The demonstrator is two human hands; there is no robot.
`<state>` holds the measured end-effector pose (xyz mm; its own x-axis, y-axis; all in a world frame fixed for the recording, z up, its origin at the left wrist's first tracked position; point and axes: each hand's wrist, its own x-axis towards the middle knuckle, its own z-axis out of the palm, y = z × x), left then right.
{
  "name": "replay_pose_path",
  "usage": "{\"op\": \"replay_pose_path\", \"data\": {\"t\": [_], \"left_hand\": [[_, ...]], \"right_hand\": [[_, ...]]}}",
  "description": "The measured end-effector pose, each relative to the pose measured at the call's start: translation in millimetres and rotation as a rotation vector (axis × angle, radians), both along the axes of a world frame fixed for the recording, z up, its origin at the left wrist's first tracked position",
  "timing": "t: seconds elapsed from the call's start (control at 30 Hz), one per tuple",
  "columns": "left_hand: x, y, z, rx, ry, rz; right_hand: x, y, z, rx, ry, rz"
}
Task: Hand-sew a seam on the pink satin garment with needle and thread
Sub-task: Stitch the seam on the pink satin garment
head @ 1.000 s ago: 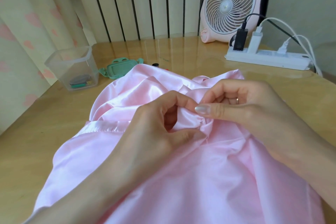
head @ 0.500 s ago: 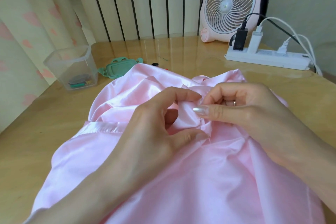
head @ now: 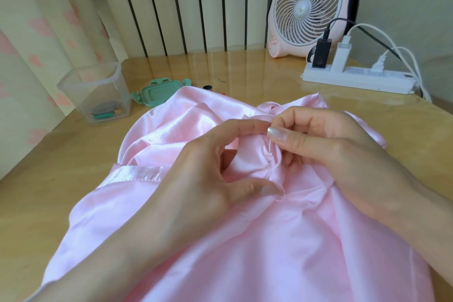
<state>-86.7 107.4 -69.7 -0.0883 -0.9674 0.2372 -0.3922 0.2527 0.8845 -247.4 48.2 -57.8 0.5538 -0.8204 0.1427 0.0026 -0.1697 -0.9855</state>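
Glossy pink satin garment (head: 245, 240) lies crumpled on smooth wooden bench (head: 61, 179). Left hand (head: 210, 171) pinches puckered fold between forefinger and thumb. Right hand (head: 331, 144) pinches thin metal needle (head: 269, 152), shaft woven through gathered fold. Clear plastic tub (head: 98, 91) at far left.

Open tabletop (head: 61, 179) flanks the garment (head: 269, 240); clear container (head: 95, 95), green lid (head: 157, 92) and power strip (head: 358, 79) crowd its far side.
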Motion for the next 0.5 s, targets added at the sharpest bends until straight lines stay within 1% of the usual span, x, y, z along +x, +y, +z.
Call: {"op": "replay_pose_path", "data": {"t": [0.1, 0.17, 0.27, 0.4, 0.5], "left_hand": [[0.7, 1.7, 1.5, -0.011, -0.036, 0.039], [-1.6, 2.6, 2.6, -0.009, -0.059, 0.049], [-4.6, 2.6, 3.0, 0.003, -0.081, 0.044], [-4.3, 2.1, 5.2, 0.012, -0.056, -0.003], [-2.7, 1.5, 5.4, 0.017, -0.037, -0.014]], "right_hand": [[-1.5, -1.0, 0.7, 0.039, 0.038, 0.036], [-0.8, 0.6, -0.2, 0.018, 0.058, 0.037], [1.4, 4.1, -3.9, 0.019, -0.010, -0.009], [7.7, 7.0, -12.4, -0.081, -0.067, -0.136], [10.0, 8.3, -15.0, -0.109, -0.125, -0.178]]}}
